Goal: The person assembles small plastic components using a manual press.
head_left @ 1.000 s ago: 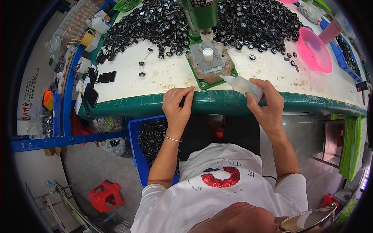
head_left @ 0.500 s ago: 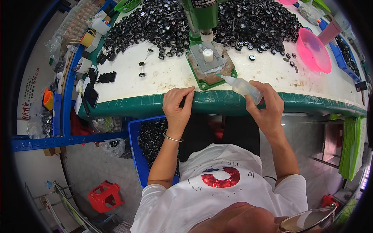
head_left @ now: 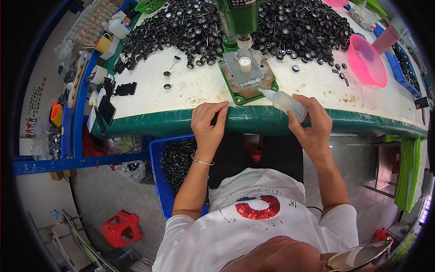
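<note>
A small translucent squeeze bottle (head_left: 290, 103) is gripped in the right hand (head_left: 312, 127), the fingers wrapped around its body and the bottle laid almost on its side. Its tapered nozzle is pointed left, towards the green-edged base plate (head_left: 247, 75) of the green press (head_left: 238, 18), with the tip just at the plate's near right corner. On the plate a short white cylinder (head_left: 245, 64) is seen standing upright under the press head.

The left hand (head_left: 207, 124) is rested on the green padded edge of the bench (head_left: 181, 86), fingers curled over the rim; nothing is held in it.

The bottle is judged light and soft-walled, so that it yields under pressure; it is best held around the middle of the body, as it is now, since a hard squeeze would likely release too much liquid. The smooth plastic may be slippery if wet.

Behind the press a large heap of small black wheels (head_left: 181, 27) is spread across the bench, and a pink bowl (head_left: 368, 61) is set at the right. A blue crate (head_left: 174, 167) of black parts is placed beneath the bench.
</note>
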The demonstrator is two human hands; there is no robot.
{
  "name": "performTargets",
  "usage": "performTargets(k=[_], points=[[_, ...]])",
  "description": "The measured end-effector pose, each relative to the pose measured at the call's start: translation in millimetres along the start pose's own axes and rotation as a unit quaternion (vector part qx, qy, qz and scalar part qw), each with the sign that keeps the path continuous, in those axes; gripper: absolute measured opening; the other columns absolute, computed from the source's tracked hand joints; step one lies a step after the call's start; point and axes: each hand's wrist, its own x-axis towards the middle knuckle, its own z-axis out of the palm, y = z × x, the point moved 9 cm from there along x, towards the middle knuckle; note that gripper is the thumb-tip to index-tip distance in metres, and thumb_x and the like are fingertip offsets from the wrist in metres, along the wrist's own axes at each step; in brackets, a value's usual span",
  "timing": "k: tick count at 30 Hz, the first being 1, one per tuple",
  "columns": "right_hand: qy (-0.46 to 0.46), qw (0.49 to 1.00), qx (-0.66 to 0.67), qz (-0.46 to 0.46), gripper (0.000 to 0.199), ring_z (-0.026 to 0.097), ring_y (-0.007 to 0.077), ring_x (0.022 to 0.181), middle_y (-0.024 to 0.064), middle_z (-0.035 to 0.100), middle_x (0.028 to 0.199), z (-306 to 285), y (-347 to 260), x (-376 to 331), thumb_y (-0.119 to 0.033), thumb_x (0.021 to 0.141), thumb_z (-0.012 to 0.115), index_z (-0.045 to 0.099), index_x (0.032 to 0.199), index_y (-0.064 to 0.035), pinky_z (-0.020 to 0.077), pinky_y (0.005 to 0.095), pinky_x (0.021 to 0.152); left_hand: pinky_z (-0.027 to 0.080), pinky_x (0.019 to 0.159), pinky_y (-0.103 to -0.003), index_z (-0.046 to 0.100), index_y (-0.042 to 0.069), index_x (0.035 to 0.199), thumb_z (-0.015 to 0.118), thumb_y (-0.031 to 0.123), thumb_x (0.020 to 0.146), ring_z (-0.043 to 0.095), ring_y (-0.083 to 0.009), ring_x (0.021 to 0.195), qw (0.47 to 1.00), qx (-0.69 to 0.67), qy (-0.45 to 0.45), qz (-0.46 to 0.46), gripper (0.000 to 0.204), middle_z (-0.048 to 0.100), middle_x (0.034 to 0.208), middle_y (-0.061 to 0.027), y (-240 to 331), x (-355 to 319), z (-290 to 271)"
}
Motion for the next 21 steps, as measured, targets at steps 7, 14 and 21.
performTargets(k=[7, 14, 21], points=[[-0.003, 1.0, 0.002, -0.009, 0.032, 0.06, 0.0202, 0.063, 0.0084, 0.065, 0.083, 0, -4, -2, -0.005, 0.073, 0.077, 0.065, 0.102, -0.0019, 0.0485, 0.0294, 0.053, 0.044, 0.078, -0.033, 0.073, 0.007, 0.091, 0.074, 0.006, 0.081, 0.063, -0.022, 0.078, 1.0, 0.005, -0.003, -0.001, 0.01, 0.068, 0.081, -0.0049, 1, 0, 0], [-0.006, 1.0, 0.006, -0.016, 0.033, 0.059, 0.0201, 0.063, 0.0083, 0.064, 0.081, 7, -5, 0, -0.004, 0.072, 0.077, 0.065, 0.102, -0.001, 0.048, 0.0291, 0.052, 0.045, 0.078, -0.033, 0.074, 0.007, 0.091, 0.074, 0.006, 0.081, 0.063, -0.0222, 0.078, 1.0, 0.003, 0.003, 0.001, 0.01, 0.068, 0.081, -0.0051, -1, -1, 0], [-0.005, 1.0, 0.017, -0.025, 0.032, 0.06, 0.0198, 0.062, 0.0085, 0.064, 0.08, 9, -10, 3, -0.004, 0.072, 0.077, 0.065, 0.101, -0.001, 0.0481, 0.029, 0.052, 0.045, 0.078, -0.034, 0.074, 0.007, 0.091, 0.074, 0.006, 0.081, 0.063, -0.0226, 0.078, 1.0, 0.003, 0.0, -0.001, 0.01, 0.068, 0.081, -0.0053, 0, 0, 0]])
